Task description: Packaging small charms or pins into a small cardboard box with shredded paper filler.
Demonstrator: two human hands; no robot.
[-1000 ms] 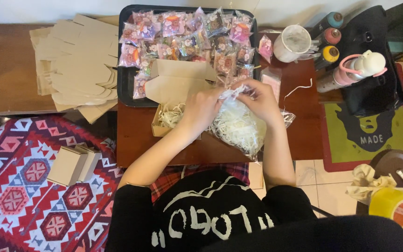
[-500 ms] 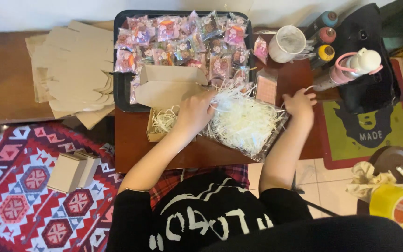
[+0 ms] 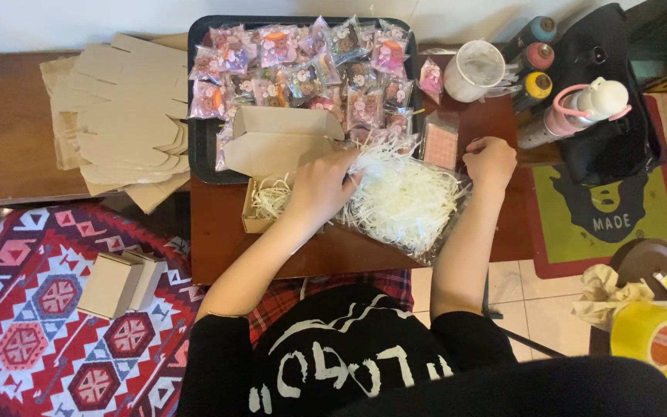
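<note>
1. Dark wooden table (image 3: 218,232), low, standing partly over a patterned red rug (image 3: 32,340) and partly over pale floor tiles; the person sits close against its near edge.

2. Left hand (image 3: 319,188): lies palm down over the right end of the small open cardboard box (image 3: 268,202), fingers curled into the white paper shred (image 3: 403,197). It appears to pinch a tuft, but the fingertips are hidden, so the grip cannot be confirmed.

3. Right hand (image 3: 490,158): loosely closed at the far right edge of the clear plastic bag (image 3: 441,243) that holds the shred. Whether it grips the bag's rim or something small beside it, I cannot tell.

4. Location of the shred: most lies in the bag between the two hands; a smaller nest already sits in the box, under and just left of the left hand.

5. Handling judgement: the shred looks very light, springy and tangled. Strands will likely cling and trail, so it is best taken as a loose pinch from the top of the heap. The bag looks thin and slippery; steady it at the rim.

6. Beyond the hands: black tray (image 3: 198,154) of wrapped sweets (image 3: 303,69). Left of the left hand: flat box blanks (image 3: 117,116).
</note>
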